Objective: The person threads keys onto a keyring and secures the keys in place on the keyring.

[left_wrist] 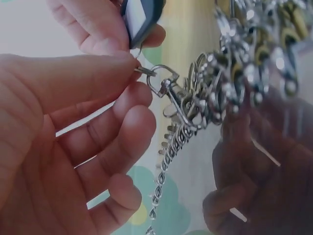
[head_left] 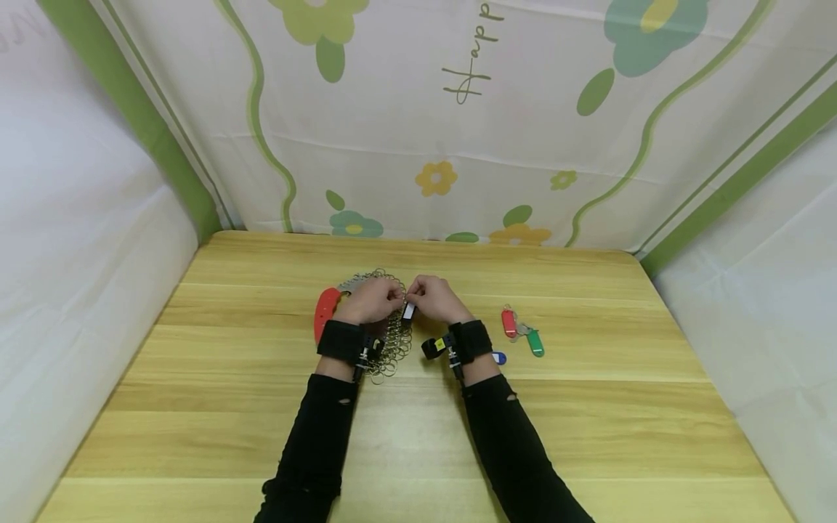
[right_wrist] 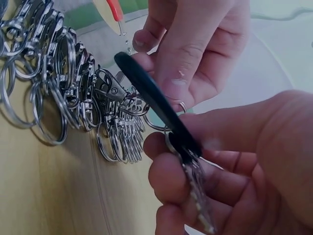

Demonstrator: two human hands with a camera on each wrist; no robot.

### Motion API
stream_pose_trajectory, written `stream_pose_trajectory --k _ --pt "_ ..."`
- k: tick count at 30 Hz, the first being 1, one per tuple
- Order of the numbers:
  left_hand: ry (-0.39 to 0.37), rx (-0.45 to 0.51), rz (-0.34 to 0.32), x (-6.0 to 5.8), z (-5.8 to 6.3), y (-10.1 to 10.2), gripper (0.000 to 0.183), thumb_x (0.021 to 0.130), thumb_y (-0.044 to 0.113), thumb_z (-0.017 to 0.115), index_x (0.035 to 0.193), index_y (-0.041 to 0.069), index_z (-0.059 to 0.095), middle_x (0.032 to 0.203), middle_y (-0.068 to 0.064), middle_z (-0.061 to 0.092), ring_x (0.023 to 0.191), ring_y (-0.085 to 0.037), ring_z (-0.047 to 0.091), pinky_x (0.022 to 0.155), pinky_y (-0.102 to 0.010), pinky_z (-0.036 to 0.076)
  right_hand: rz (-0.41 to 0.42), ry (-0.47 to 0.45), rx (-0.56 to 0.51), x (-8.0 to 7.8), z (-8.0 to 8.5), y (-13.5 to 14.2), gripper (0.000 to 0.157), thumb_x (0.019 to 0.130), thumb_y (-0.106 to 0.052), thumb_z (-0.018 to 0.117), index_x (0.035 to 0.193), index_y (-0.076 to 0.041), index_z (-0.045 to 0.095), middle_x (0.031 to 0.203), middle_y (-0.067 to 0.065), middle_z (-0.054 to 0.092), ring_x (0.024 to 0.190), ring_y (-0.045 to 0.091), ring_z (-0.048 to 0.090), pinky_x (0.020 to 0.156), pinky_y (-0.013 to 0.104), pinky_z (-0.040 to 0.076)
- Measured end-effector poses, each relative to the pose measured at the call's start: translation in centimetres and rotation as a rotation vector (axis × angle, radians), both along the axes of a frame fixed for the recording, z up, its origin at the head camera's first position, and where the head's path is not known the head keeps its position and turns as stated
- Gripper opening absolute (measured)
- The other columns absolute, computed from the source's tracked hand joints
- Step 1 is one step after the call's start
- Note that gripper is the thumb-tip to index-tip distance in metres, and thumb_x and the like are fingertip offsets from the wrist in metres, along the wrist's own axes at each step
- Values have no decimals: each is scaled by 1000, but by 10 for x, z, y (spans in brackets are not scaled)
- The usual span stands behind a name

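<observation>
Black key tag (head_left: 408, 311), white label on it, is held just beside the right edge of the clip holder (head_left: 395, 340); whether they touch can't really be made out. It's gripped between thumb and fingers of the right hand (head_left: 437, 298), with a key (right_wrist: 199, 198) hanging off it. At the far part of the holder, a split ring (left_wrist: 145, 71) is pinched by the left hand (left_wrist: 93, 103), right by a metal clip (left_wrist: 181, 105) of the holder. So yeah, both hands are occupied. The holder's left side is taken up by a red handle (head_left: 325, 312). Well off to the holder's right, a red tag (head_left: 508, 322) and a green tag (head_left: 535, 343) are laid on the counter (head_left: 405, 450), plus a blue tag (head_left: 500, 358) that's partly hidden by the right wrist.
</observation>
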State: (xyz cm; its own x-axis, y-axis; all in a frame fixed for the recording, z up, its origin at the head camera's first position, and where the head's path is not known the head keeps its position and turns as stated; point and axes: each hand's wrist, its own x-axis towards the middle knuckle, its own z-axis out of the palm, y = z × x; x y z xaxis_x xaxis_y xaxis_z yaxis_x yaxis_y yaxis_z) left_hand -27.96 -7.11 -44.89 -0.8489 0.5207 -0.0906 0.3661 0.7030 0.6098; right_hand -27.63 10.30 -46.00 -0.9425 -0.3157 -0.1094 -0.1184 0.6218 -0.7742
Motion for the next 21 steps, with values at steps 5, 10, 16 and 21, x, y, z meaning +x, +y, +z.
stream_pose_trajectory --k 5,10,16,21 --pt "-10 -12 9 0 0 2 17 97 17 53 86 9 63 77 -3 57 63 -17 52 66 -32 42 19 19 19 0 0 0 8 95 -13 58 91 -7 62 84 11 63 64 18 55 56 27 44" --pt "-5 -24 19 1 1 3 18 97 17 55 84 7 63 75 -3 56 62 -18 51 66 -32 41 50 51 42 0 2 0 8 95 -13 59 89 -9 62 84 9 64 64 17 55 57 27 43" --pt "-1 -20 33 2 3 4 18 96 17 55 82 8 63 75 -3 57 63 -18 52 67 -32 42 78 58 49 1 3 1 9 96 -14 58 89 -10 61 86 9 64 64 18 54 58 28 42" --pt "15 1 29 2 2 2 16 96 15 55 85 10 66 77 -2 59 64 -17 53 68 -33 43 39 25 17 0 0 2 9 96 -15 57 90 -9 61 85 10 63 64 18 54 58 28 43"
